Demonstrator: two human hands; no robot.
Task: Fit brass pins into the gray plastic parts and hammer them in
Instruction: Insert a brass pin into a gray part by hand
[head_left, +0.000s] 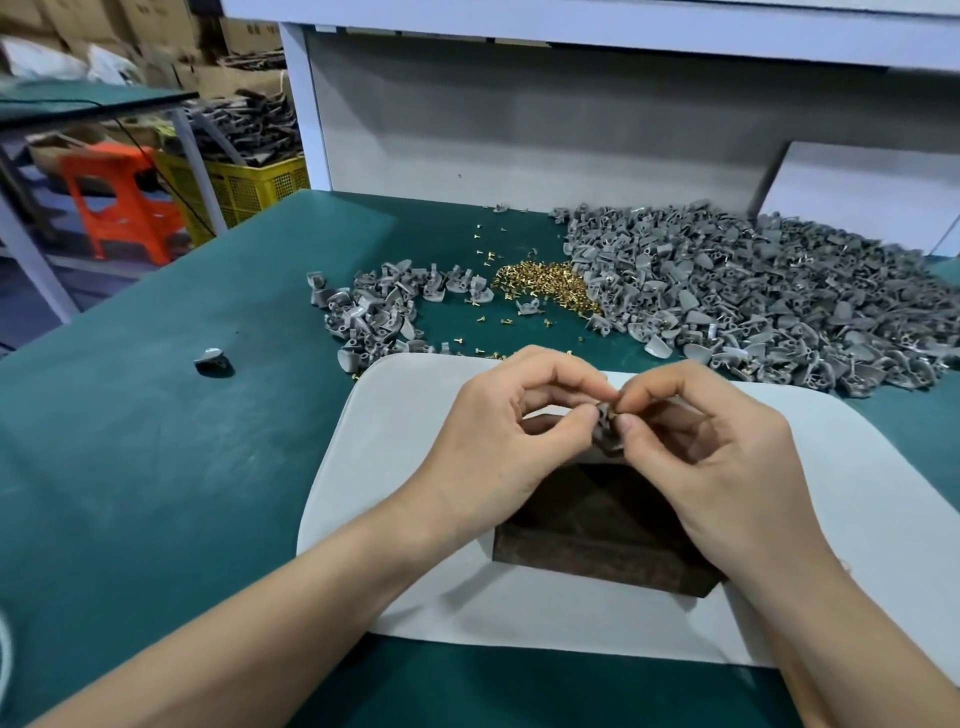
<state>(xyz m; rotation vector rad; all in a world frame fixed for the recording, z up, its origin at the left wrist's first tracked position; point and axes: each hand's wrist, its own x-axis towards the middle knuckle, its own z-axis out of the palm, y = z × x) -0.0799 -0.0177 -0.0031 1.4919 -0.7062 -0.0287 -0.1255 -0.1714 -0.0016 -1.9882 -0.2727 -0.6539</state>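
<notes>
Clearly much remains: the large heap (753, 296) of gray parts on the right of the green table (156, 441) dwarfs the smaller heap (374, 312) at centre-left, though which heap is finished cannot be told from this view. Loose brass pins (545, 286) lie between them. Over the dark block (602, 530) on the pale mat (389, 467), the left hand (498, 431) pinches one gray part (605, 428) between thumb and forefinger. The right hand (717, 447) pinches what seems to be a brass pin (614, 414) against it. Fitting is under way, hammering is not yet done, and no hammer shows. Nothing on the table sits in a container; beyond its left edge a yellow crate (249, 187) holds dark long pieces.
</notes>
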